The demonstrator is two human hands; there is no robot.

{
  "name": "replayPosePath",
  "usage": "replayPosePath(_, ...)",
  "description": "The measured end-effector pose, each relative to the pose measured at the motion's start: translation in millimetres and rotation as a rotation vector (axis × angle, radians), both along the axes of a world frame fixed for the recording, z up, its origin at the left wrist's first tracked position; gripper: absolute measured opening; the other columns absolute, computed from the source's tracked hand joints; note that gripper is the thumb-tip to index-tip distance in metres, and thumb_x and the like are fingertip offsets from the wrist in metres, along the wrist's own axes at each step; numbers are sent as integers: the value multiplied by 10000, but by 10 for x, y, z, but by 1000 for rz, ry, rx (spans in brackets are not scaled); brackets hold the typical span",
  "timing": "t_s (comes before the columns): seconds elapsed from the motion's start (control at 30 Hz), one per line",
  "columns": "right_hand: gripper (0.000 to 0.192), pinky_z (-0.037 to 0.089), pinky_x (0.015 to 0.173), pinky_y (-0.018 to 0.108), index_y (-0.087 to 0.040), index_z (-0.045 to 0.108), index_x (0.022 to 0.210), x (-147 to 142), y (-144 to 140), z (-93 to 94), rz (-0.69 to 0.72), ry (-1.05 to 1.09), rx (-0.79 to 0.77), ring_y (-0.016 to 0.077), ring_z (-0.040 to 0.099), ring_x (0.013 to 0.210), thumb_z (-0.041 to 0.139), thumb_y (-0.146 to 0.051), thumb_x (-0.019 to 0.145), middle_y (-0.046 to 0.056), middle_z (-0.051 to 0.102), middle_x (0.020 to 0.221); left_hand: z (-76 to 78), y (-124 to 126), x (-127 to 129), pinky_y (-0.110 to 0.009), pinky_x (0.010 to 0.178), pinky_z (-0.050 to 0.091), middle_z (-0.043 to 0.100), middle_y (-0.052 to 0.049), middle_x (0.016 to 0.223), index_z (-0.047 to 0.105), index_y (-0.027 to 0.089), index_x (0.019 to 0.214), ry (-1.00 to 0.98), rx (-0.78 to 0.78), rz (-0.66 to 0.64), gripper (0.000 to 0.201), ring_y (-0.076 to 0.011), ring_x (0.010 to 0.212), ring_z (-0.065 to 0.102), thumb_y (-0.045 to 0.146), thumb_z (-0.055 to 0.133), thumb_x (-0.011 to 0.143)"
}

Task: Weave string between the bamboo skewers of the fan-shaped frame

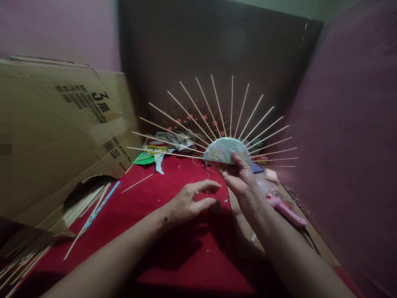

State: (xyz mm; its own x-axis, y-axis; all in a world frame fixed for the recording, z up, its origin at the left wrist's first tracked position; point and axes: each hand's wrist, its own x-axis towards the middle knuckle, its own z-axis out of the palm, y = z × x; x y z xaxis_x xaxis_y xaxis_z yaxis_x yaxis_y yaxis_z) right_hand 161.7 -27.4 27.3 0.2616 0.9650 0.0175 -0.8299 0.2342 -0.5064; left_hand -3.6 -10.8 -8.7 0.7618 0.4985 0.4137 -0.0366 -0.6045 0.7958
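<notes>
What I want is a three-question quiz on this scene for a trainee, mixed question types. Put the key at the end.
1. Multiple choice: What does the right hand hold?
A. A pink tool
B. A half-round piece with sticks fanning out from it
C. A blue-and-white strip

2. True or false: The left hand is balled into a fist.

3. Fill in the blank: The cardboard printed with black characters stands on the person's ____ side.

Key:
1. B
2. False; it is open
3. left
</notes>
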Motion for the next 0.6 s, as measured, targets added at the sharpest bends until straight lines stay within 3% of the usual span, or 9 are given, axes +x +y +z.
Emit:
replayPosePath(0.07,226,384,951,531,-233,587,977,56,-22,47,-20,27,28,181,562,1059,494,-136,795,-5,687,962,40,74,-10,-315,922,355,565,-53,1180,654,212,943,-30,-247,-57,225,-207,1105,487,262,598,732)
replayPosePath(0.1,227,384,947,534,-234,586,981,76,-33,53,-18,35,38,182,563,1055,498,-135,796,-3,688,956,49,125,-11,-322,932,342,558,-55,1195,674,200,864,-100,-357,-17,174,-219,1135,463,264,609,716)
replayPosePath(0.23,247,418,935,485,-230,588,979,92,-64,-17,-7,45,60,161,601,964,506,-100,786,-7,695,887,31,308,25,-259,714,402,630,-47,925,640,163,748,-413,-621,315,168,-168,897,543,265,686,623)
replayPosePath(0.3,258,442,925,439,-226,582,992,70,-66,-74,6,60,70,147,614,925,492,-91,791,-7,694,873,15,312,70,-221,586,375,615,-32,872,626,162,833,-414,-691,340,286,-132,771,534,271,722,587)
replayPosePath(0.37,268,461,913,389,-216,571,1018,43,-62,-128,31,82,67,137,618,913,491,-93,795,-2,693,884,8,257,129,-207,558,362,610,-36,905,610,164,918,-398,-742,282,357,-116,743,526,271,723,597)
replayPosePath(0.6,254,485,890,357,-198,578,1022,-32,-64,-245,71,143,-2,139,631,881,491,-102,803,14,698,876,-41,124,269,-221,658,395,631,-7,798,645,156,839,-498,-700,239,198,-88,706,525,235,691,663)
